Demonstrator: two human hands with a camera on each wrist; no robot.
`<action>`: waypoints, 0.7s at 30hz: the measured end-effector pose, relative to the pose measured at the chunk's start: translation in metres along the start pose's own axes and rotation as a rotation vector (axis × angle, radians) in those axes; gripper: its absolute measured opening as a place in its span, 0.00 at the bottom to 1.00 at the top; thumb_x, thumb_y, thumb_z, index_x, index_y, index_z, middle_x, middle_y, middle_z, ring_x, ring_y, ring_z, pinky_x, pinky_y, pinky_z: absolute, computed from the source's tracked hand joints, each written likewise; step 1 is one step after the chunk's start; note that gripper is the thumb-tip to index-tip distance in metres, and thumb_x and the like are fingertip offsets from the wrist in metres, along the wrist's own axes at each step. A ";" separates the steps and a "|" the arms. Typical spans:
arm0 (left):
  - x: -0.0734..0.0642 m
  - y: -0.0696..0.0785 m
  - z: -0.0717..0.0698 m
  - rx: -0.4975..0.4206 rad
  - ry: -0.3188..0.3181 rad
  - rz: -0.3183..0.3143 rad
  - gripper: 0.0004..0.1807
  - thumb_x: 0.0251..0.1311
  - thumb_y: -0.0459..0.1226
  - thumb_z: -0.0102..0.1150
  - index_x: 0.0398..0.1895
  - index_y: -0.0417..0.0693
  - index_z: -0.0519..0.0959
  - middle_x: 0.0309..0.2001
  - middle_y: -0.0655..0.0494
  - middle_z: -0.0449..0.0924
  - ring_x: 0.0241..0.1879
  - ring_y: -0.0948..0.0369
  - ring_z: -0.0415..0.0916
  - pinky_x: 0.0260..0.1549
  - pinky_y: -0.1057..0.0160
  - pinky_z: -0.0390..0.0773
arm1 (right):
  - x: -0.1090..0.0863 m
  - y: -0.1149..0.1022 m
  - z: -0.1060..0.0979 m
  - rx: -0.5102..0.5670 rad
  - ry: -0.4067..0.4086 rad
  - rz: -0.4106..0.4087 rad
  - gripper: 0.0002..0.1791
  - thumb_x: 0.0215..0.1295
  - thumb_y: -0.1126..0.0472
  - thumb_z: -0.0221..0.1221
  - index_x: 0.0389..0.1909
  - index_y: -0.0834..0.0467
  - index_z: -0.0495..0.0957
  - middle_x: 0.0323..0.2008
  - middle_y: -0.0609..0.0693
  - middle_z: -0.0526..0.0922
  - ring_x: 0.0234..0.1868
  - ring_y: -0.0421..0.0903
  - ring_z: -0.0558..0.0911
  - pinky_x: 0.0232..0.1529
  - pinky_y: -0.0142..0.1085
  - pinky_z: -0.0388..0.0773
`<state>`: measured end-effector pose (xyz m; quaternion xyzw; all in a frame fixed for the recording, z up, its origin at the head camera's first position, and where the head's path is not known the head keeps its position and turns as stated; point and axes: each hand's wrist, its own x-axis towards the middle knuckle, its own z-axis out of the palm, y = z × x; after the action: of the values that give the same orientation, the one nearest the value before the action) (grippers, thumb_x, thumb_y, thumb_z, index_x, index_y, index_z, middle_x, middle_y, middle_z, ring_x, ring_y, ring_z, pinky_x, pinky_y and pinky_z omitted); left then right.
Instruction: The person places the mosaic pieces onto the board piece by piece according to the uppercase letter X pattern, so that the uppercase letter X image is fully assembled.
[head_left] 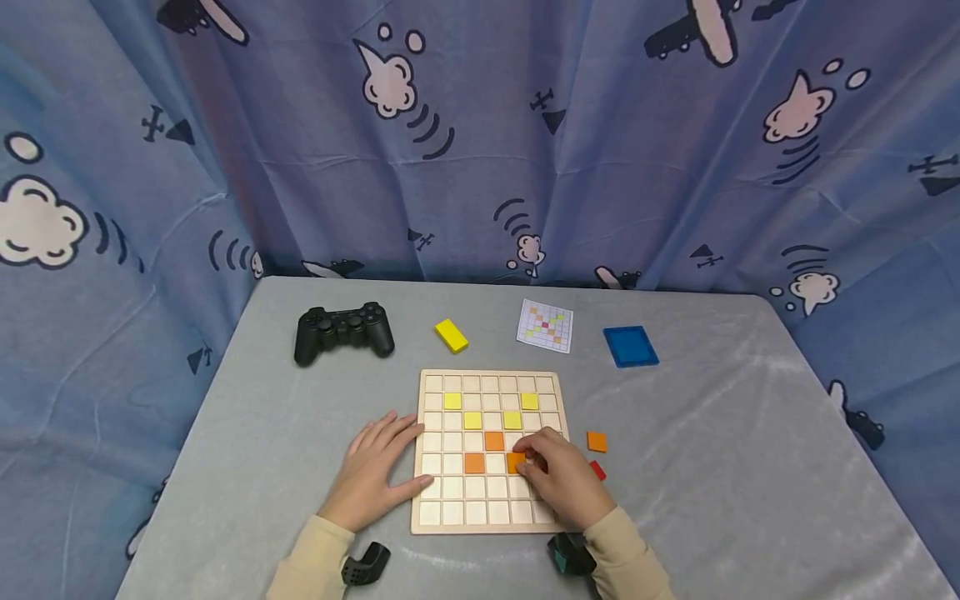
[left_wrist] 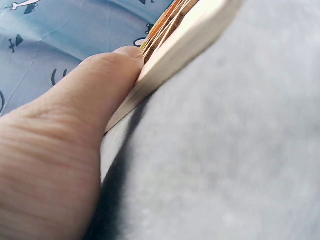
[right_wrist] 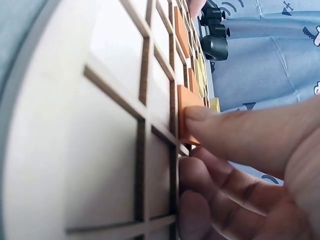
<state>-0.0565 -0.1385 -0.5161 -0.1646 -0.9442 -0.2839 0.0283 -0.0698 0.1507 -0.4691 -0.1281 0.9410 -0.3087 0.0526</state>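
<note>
A wooden grid board (head_left: pixel 487 528) lies on the grey table with several yellow tiles and two orange tiles (head_left: pixel 474 462) in its cells. My right hand (head_left: pixel 566 479) pinches another orange tile (right_wrist: pixel 184 95) by its edge, low over a cell right of the middle. In the right wrist view the thumb presses on this tile's face, and the other fingers curl close to the grid. My left hand (head_left: pixel 375 473) rests at the board's left edge, fingers extended, with the thumb (left_wrist: pixel 117 70) touching the wooden rim.
Right of the board lie a loose orange tile (head_left: pixel 596 442) and a red piece (head_left: pixel 597 471) partly behind my right hand. Along the back are a black game controller (head_left: pixel 343 332), a yellow block (head_left: pixel 452 336), a pattern card (head_left: pixel 545 326) and a blue square (head_left: pixel 631 346).
</note>
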 end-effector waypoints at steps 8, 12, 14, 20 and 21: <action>0.000 0.000 0.000 0.002 0.008 0.006 0.39 0.54 0.62 0.60 0.68 0.57 0.68 0.69 0.59 0.64 0.72 0.53 0.53 0.69 0.47 0.49 | -0.001 0.000 0.000 -0.005 -0.017 -0.001 0.11 0.55 0.66 0.68 0.38 0.53 0.81 0.29 0.41 0.71 0.28 0.37 0.68 0.27 0.26 0.68; 0.000 0.001 0.000 0.000 0.018 0.015 0.39 0.54 0.61 0.61 0.67 0.56 0.69 0.69 0.58 0.65 0.72 0.52 0.54 0.69 0.46 0.50 | -0.001 0.000 0.000 -0.001 -0.022 -0.011 0.11 0.55 0.66 0.68 0.39 0.53 0.81 0.29 0.42 0.70 0.28 0.37 0.68 0.27 0.26 0.67; 0.000 0.001 0.000 -0.001 0.020 0.016 0.39 0.54 0.61 0.61 0.67 0.56 0.69 0.69 0.58 0.65 0.72 0.52 0.54 0.69 0.46 0.51 | -0.001 0.000 0.000 0.002 -0.026 -0.017 0.11 0.55 0.65 0.68 0.39 0.54 0.81 0.29 0.42 0.70 0.28 0.36 0.68 0.27 0.26 0.67; 0.000 0.002 -0.001 -0.004 0.000 -0.003 0.39 0.54 0.61 0.60 0.68 0.57 0.68 0.69 0.59 0.64 0.72 0.53 0.53 0.69 0.47 0.49 | -0.001 0.001 -0.001 0.007 -0.035 -0.029 0.12 0.55 0.64 0.68 0.40 0.54 0.80 0.29 0.43 0.70 0.27 0.36 0.68 0.26 0.26 0.67; 0.001 0.002 -0.001 -0.004 -0.003 -0.005 0.39 0.54 0.61 0.60 0.68 0.57 0.68 0.69 0.59 0.64 0.72 0.53 0.52 0.69 0.47 0.49 | -0.001 0.002 -0.001 0.008 -0.036 -0.030 0.12 0.55 0.64 0.68 0.40 0.54 0.80 0.29 0.43 0.70 0.27 0.37 0.68 0.26 0.26 0.67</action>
<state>-0.0565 -0.1372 -0.5145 -0.1629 -0.9441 -0.2855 0.0259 -0.0690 0.1527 -0.4695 -0.1478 0.9365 -0.3110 0.0656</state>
